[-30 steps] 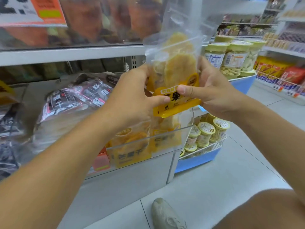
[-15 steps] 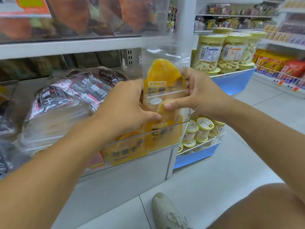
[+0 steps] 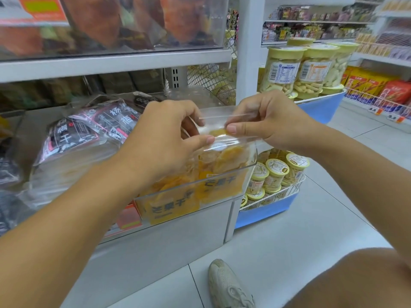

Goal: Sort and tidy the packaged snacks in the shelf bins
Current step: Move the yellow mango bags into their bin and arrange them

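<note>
While the left hand and right hand each pinch the clear top edge of the dried-mango bag, both grips closed on the film, the bag stands upright with its lower part already down in the clear bin at the shelf's end. To seat it well, I would lower it straight, keep it behind the yellow packs in front and let go only once it stands firm. Dark plum packets crowd the left side, and stacked jars sit just right of the bin.
</note>
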A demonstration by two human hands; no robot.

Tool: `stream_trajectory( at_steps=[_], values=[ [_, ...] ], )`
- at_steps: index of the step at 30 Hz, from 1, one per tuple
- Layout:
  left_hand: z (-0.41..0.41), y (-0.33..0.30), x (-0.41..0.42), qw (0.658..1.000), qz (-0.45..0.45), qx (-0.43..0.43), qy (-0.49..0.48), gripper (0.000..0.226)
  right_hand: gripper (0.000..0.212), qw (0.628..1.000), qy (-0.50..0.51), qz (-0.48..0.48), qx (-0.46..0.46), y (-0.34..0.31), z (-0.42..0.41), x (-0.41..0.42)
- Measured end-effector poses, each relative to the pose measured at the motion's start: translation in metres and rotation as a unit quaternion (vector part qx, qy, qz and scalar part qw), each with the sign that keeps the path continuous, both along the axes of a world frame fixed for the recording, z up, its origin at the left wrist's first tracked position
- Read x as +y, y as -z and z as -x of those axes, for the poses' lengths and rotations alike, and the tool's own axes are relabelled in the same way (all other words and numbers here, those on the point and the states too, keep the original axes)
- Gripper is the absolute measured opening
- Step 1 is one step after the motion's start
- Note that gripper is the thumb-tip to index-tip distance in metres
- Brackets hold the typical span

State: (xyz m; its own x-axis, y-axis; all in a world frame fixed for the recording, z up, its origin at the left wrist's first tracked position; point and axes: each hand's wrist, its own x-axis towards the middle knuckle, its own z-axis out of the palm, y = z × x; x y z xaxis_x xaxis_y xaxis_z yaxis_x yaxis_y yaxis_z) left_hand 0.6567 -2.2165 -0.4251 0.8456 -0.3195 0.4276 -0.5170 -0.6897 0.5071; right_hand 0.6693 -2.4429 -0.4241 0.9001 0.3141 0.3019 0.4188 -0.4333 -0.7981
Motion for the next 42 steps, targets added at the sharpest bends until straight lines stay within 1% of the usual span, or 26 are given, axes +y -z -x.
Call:
stream_trajectory(
  at_steps=[2, 4, 5, 6, 8, 10, 13, 16, 19, 20, 23, 24, 26, 28, 29, 31, 33, 34, 38, 40, 42],
  values=[
    [-0.002, 0.0, 0.002, 1.0, -0.017, -0.005, 0.001, 0.022, 0.031, 0.999, -0.003, 0.036, -0.018, -0.003, 0.003, 0.0],
    [-0.004, -0.001, 0.002, 0.999, -0.035, -0.015, 0.002, 0.017, 0.035, 0.991, 0.006, 0.114, -0.072, -0.007, 0.007, 0.001],
    [-0.003, -0.001, 0.001, 0.999, -0.046, -0.016, 0.004, 0.015, 0.031, 0.986, 0.01, 0.145, -0.087, -0.01, 0.008, 0.002],
    [-0.004, 0.0, 0.001, 0.998, -0.059, -0.013, 0.007, 0.019, 0.026, 0.982, 0.014, 0.168, -0.088, -0.011, 0.008, 0.004],
    [-0.004, 0.001, 0.0, 0.996, -0.093, -0.005, 0.01, 0.034, 0.015, 0.979, 0.01, 0.192, -0.064, -0.013, 0.007, 0.008],
    [-0.004, 0.001, -0.001, 0.992, -0.124, 0.002, 0.012, 0.045, 0.012, 0.973, 0.008, 0.227, -0.044, -0.013, 0.005, 0.012],
    [-0.006, 0.0, -0.002, 0.986, -0.161, 0.026, 0.014, 0.053, 0.023, 0.954, -0.004, 0.3, -0.026, -0.016, 0.003, 0.019],
    [-0.011, 0.003, -0.002, 0.982, -0.185, 0.042, 0.023, 0.059, 0.04, 0.936, -0.017, 0.35, 0.015, -0.021, 0.002, 0.023],
    [-0.011, 0.005, 0.0, 0.978, -0.205, 0.018, 0.035, 0.071, 0.046, 0.922, -0.028, 0.383, 0.051, -0.026, 0.002, 0.027],
    [-0.01, 0.004, 0.001, 0.979, -0.201, 0.005, 0.044, 0.069, 0.047, 0.915, -0.03, 0.398, 0.062, -0.028, 0.002, 0.029],
    [-0.007, 0.003, 0.003, 0.986, -0.151, -0.011, 0.066, 0.051, 0.049, 0.879, -0.013, 0.46, 0.121, -0.027, 0.007, 0.036],
    [-0.007, 0.004, 0.004, 0.986, -0.145, -0.015, 0.075, 0.047, 0.051, 0.873, -0.002, 0.469, 0.135, -0.025, 0.008, 0.039],
    [-0.007, 0.007, 0.007, 0.982, -0.163, -0.021, 0.093, 0.041, 0.061, 0.874, 0.007, 0.465, 0.137, -0.021, 0.009, 0.04],
    [-0.006, 0.008, 0.008, 0.975, -0.199, -0.016, 0.097, 0.039, 0.066, 0.893, 0.004, 0.441, 0.094, -0.021, 0.011, 0.036],
    [-0.005, 0.007, 0.008, 0.974, -0.209, -0.008, 0.091, 0.038, 0.063, 0.903, 0.004, 0.423, 0.073, -0.023, 0.012, 0.032],
    [-0.005, 0.005, 0.007, 0.974, -0.215, 0.005, 0.078, 0.036, 0.048, 0.912, 0.008, 0.408, 0.025, -0.029, 0.017, 0.024],
    [-0.006, 0.006, 0.005, 0.974, -0.219, 0.01, 0.057, 0.034, 0.044, 0.906, 0.008, 0.421, -0.047, -0.032, 0.02, 0.023],
    [-0.007, 0.008, 0.004, 0.975, -0.218, 0.007, 0.047, 0.033, 0.041, 0.904, 0.011, 0.422, -0.064, -0.032, 0.02, 0.025],
    [-0.008, 0.012, 0.003, 0.981, -0.194, 0.004, 0.028, 0.038, 0.03, 0.892, 0.027, 0.446, -0.07, -0.032, 0.019, 0.038],
    [-0.006, 0.011, 0.006, 0.983, -0.182, -0.006, 0.026, 0.037, 0.03, 0.88, 0.029, 0.469, -0.07, -0.033, 0.018, 0.041],
    [-0.002, 0.009, 0.008, 0.987, -0.157, -0.019, 0.026, 0.044, 0.033, 0.868, 0.035, 0.491, -0.055, -0.032, 0.016, 0.041]
  ],
)
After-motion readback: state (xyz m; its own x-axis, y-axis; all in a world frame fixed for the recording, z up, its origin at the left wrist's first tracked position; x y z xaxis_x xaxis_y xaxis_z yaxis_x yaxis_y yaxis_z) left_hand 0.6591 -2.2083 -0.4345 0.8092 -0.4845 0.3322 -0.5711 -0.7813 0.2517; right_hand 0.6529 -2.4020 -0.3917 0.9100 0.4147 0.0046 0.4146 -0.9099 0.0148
